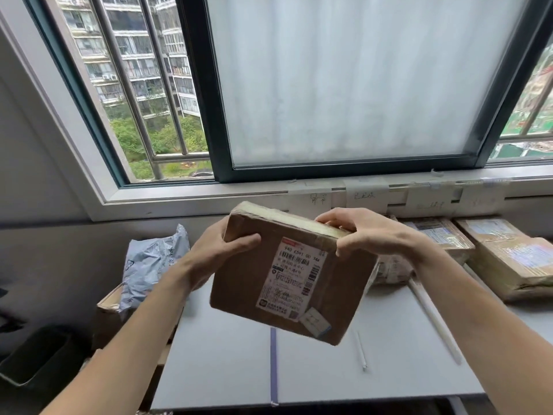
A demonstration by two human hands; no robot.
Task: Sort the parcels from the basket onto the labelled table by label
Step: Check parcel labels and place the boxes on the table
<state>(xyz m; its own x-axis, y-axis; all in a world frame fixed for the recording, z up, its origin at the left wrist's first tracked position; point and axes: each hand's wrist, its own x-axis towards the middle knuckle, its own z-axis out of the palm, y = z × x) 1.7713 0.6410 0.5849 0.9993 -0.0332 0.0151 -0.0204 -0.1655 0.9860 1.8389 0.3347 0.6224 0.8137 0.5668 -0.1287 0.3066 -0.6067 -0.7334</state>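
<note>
Both hands, left (223,247) and right (363,232), grip a brown box (269,274) (printed label facing the camera) tilted above the grey tabletop (374,363), near other parcels (508,256).

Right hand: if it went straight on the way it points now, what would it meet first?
The cardboard parcel that the right hand grips by its top edge. Past that, probably the wall under the window sill; depth is unclear.

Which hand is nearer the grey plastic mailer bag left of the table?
Left. The left hand grips the cardboard parcel by its left edge, just right of the grey mailer bag. The right hand grips the parcel's top edge, further right.
</note>
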